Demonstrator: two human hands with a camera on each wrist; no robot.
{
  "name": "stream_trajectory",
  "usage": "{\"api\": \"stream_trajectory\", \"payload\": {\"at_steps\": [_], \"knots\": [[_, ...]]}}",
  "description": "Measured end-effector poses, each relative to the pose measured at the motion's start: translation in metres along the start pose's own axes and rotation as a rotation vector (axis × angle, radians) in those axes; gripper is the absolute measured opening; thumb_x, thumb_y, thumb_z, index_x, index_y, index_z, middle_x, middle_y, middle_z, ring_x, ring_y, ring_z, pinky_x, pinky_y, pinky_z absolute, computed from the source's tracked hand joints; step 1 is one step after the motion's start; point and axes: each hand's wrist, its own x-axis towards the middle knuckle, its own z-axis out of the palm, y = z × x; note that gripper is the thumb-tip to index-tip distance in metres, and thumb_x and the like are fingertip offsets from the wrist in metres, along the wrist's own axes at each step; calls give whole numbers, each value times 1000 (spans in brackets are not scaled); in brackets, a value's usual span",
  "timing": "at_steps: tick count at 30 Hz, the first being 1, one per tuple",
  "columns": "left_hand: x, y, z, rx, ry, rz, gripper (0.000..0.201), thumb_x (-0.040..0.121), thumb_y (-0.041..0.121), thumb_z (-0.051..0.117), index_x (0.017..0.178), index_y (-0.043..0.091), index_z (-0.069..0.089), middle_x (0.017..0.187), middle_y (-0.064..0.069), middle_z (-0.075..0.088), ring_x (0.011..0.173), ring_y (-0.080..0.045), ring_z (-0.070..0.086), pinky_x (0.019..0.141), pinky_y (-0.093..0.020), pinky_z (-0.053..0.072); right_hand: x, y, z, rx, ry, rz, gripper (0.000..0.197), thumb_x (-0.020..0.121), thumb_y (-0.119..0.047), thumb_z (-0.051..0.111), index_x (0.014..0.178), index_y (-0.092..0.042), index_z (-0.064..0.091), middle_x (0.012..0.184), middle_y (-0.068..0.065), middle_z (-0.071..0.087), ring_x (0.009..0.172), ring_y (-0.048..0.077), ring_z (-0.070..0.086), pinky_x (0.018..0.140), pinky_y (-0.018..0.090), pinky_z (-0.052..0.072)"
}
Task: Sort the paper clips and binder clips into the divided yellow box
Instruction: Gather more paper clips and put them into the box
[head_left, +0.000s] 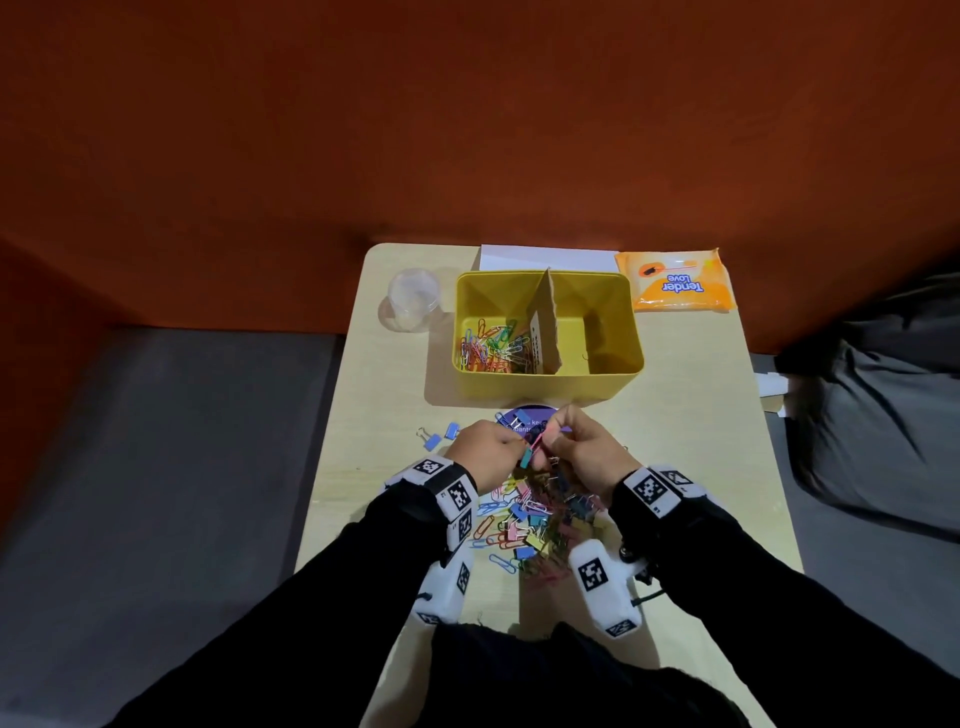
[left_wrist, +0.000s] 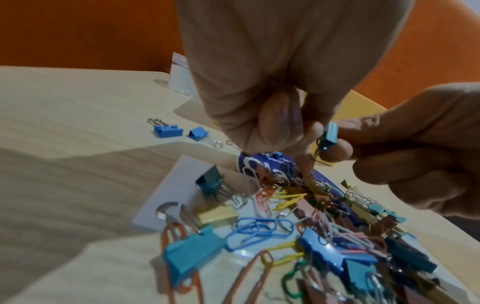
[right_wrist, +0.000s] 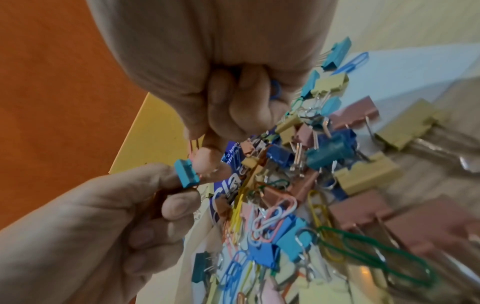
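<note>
Both hands meet just above a mixed pile of coloured paper clips and binder clips (head_left: 535, 519) near the table's front. My left hand (head_left: 514, 447) pinches a small blue binder clip (head_left: 527, 458), which the right wrist view shows clearly as the blue binder clip (right_wrist: 187, 173). My right hand (head_left: 558, 439) pinches a pink paper clip (head_left: 537, 441) that hangs onto that binder clip, and its fingertip touches the clip too. The yellow box (head_left: 545, 384) stands beyond, split by a cardboard divider (head_left: 545, 322). Paper clips (head_left: 493, 348) fill its left compartment; the right one is almost bare.
A purple round lid (head_left: 530, 418) lies between pile and box. Two blue binder clips (head_left: 441, 436) lie loose at the left. A clear plastic cup (head_left: 413, 299) stands back left, an orange tissue pack (head_left: 675, 280) back right, white paper (head_left: 545, 257) behind the box.
</note>
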Motion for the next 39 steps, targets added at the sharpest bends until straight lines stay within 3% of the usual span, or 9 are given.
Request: {"api": "stream_trajectory", "payload": {"at_steps": [5,11,13,16,23,28,31,35,39], "knots": [[4,-1,1,-114,-1,-23,34,89,14,46,66,17,69,50,-2,45,50,-21,36,55,-29,27,10,17,-5,-108,44,-28,26,95,-5,47,75,-22,48,65,9,65,62,24,47,50,28,32],[4,-1,-3,-127,25,-15,36,89,18,44,62,23,67,55,-2,50,57,-22,43,61,-29,32,8,12,-4,-96,75,-33,21,94,-3,47,77,-15,47,73,11,66,61,22,56,55,27,42],[1,2,-9,-147,70,27,33,83,25,43,55,23,61,52,2,48,55,-20,43,62,-29,33,6,-1,-3,-11,68,-10,22,93,0,45,76,-14,45,71,15,65,52,19,58,51,21,41],[-5,11,-23,-175,123,139,35,90,12,39,56,18,45,55,3,39,55,-16,35,60,-30,28,0,-28,-2,65,8,9,22,89,2,42,74,-15,42,58,7,65,30,9,36,33,14,21],[-1,44,-65,-288,295,268,39,91,18,45,52,21,45,56,3,46,56,-13,44,62,-28,35,4,-94,13,90,-142,-142,28,85,9,41,69,-14,45,60,16,59,30,8,25,37,10,18],[11,65,-83,-289,264,127,29,91,10,41,69,14,60,62,-3,57,47,-12,43,45,-22,29,30,-121,20,-101,16,-112,30,89,4,35,75,-16,52,58,5,46,31,6,29,37,12,19],[14,78,-85,-425,207,30,23,94,7,37,88,6,60,65,-6,53,50,-15,44,42,-20,37,46,-129,21,-63,128,-56,32,88,4,32,71,-14,54,58,5,42,41,14,33,38,14,23],[24,80,-84,-553,241,-11,19,94,13,40,87,10,57,75,-11,51,67,-24,50,64,-30,44,57,-133,25,18,177,-37,28,90,2,40,70,-11,55,73,11,52,67,25,53,59,34,51],[31,71,-82,-465,271,8,20,73,33,37,75,24,55,103,-23,61,98,-35,57,94,-42,46,57,-128,25,-21,137,-64,25,91,-4,44,74,-17,58,97,12,58,95,27,53,86,42,48]]}}
